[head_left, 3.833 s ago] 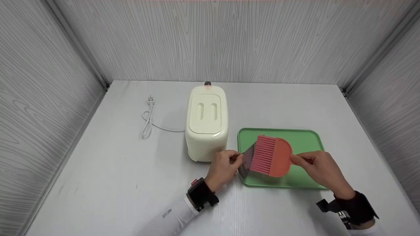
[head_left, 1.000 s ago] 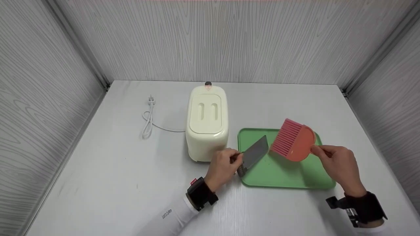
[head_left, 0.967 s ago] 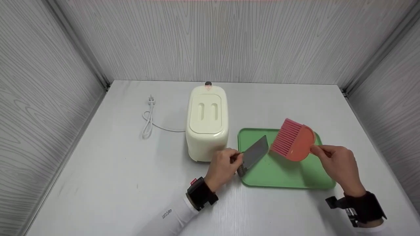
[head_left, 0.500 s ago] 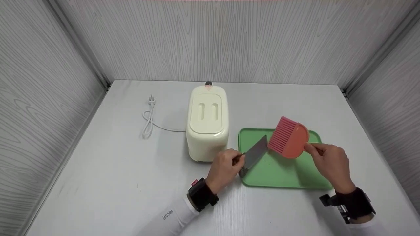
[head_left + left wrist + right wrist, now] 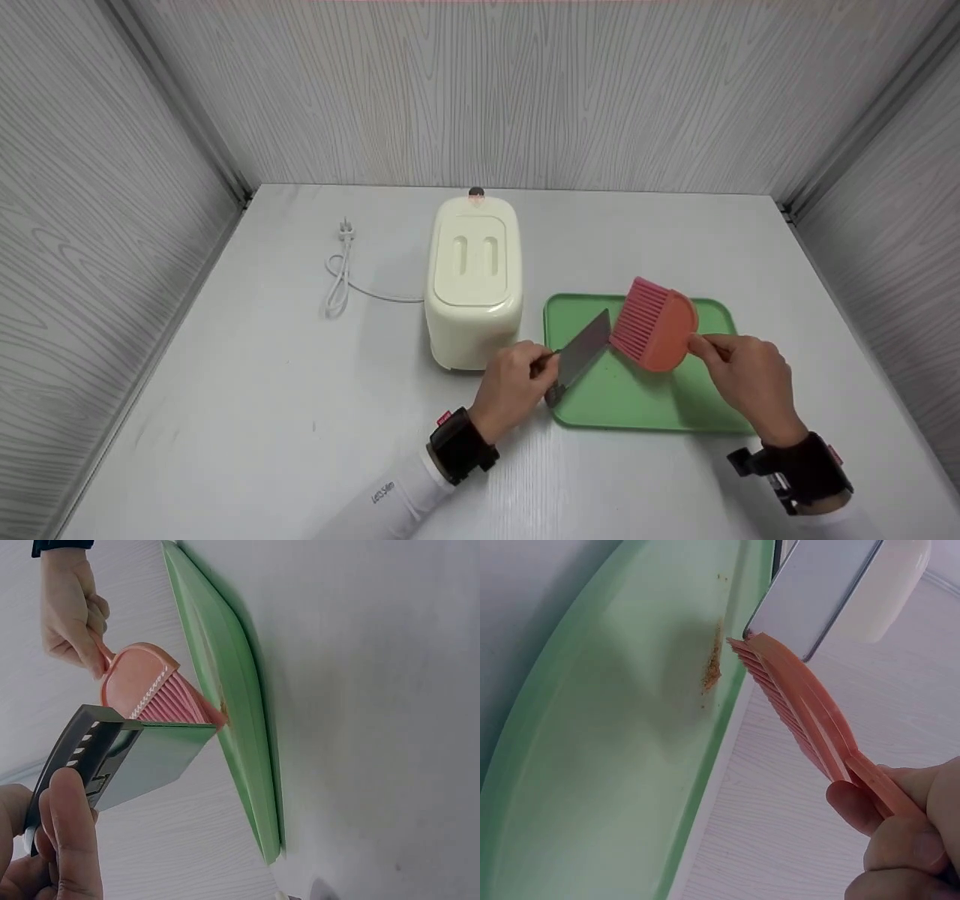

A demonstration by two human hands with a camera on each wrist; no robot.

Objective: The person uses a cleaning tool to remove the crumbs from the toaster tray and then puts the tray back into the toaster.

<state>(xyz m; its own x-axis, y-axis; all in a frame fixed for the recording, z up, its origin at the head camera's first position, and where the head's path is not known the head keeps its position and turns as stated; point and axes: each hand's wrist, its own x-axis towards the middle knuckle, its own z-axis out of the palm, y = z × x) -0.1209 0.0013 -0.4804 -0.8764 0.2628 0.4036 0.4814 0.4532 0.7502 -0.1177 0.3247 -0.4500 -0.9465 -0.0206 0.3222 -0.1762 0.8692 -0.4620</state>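
Note:
My left hand [image 5: 515, 386] pinches the dark end of a grey, flat metal crumb tray [image 5: 586, 349], which slants over the left part of a green tray [image 5: 637, 409]. My right hand [image 5: 754, 382] grips the short handle of an orange brush [image 5: 671, 330]. Its pink bristles [image 5: 180, 701] meet or nearly meet the crumb tray's free edge; whether they touch is hard to tell. In the right wrist view, a small heap of brown crumbs [image 5: 712, 671] lies on the green tray below the bristle tips.
A cream toaster [image 5: 474, 322] with a lid on top stands left of the green tray. Its white cord [image 5: 339, 277], folded with the plug loose, lies further left on the white table [image 5: 262, 390]. Wood-grain panels [image 5: 480, 97] enclose the back and sides.
The brush covered much of the crumb tray earliest, then was off to its right. Over the last second it has come back left to the crumb tray's edge. The left hand has barely moved.

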